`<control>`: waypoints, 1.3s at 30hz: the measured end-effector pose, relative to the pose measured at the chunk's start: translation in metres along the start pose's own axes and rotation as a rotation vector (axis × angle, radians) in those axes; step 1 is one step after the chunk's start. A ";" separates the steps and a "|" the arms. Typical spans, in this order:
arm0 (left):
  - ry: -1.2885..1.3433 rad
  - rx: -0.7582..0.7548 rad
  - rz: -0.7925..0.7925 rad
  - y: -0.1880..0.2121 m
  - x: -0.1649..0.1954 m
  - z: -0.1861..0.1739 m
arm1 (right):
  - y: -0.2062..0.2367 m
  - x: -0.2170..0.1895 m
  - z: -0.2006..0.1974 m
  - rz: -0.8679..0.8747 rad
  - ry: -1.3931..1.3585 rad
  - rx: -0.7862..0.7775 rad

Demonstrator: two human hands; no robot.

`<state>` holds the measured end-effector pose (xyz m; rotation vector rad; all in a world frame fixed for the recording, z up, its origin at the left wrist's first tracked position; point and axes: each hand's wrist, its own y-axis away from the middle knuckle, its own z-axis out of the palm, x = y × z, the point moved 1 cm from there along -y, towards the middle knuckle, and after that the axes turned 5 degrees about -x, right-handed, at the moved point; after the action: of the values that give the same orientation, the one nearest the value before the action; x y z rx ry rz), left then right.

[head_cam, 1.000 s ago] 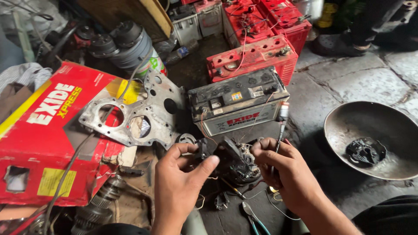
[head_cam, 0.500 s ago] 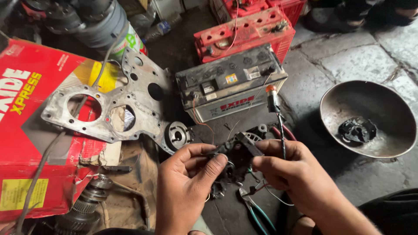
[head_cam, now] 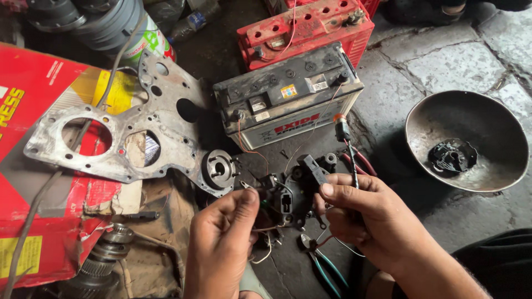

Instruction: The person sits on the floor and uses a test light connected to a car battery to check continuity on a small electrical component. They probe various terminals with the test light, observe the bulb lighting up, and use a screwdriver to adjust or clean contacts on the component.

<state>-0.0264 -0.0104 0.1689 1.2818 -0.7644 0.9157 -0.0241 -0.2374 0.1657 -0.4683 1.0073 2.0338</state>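
L hand (head_cam: 221, 243): I see it pinching a thin wire, closed on it.
R hand (head_cam: 366, 221): grips black tester probe (head_cam: 344, 138).
Black part (head_cam: 291, 194): btwn both hands, touching them.
Battery (head_cam: 288, 102): just beyond hands.

Before you: grey battery (head_cam: 288, 99), red battery (head_cam: 307, 27) behind it. Metal gasket plate (head_cam: 122, 133) on red carton (head_cam: 39, 182) at your left. Metal bowl (head_cam: 471, 111) at your right.
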 end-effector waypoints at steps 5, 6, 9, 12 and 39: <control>0.124 -0.091 -0.148 -0.003 -0.006 -0.007 | 0.002 -0.003 0.005 -0.003 -0.055 0.037; 0.129 -0.126 -0.105 -0.004 -0.006 -0.008 | 0.002 -0.004 0.006 -0.001 -0.056 0.054; 0.144 -0.222 0.009 -0.004 -0.009 -0.007 | 0.003 -0.006 0.007 -0.009 -0.068 0.059; 0.152 -0.249 0.057 -0.006 -0.013 -0.006 | 0.003 -0.008 0.007 -0.016 -0.081 0.059; 0.313 -0.266 0.108 -0.012 -0.016 -0.003 | 0.000 -0.005 -0.003 -0.066 -0.194 -0.199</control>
<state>-0.0233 -0.0101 0.1493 0.8459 -0.6850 1.0342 -0.0212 -0.2423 0.1671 -0.3928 0.6696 2.0841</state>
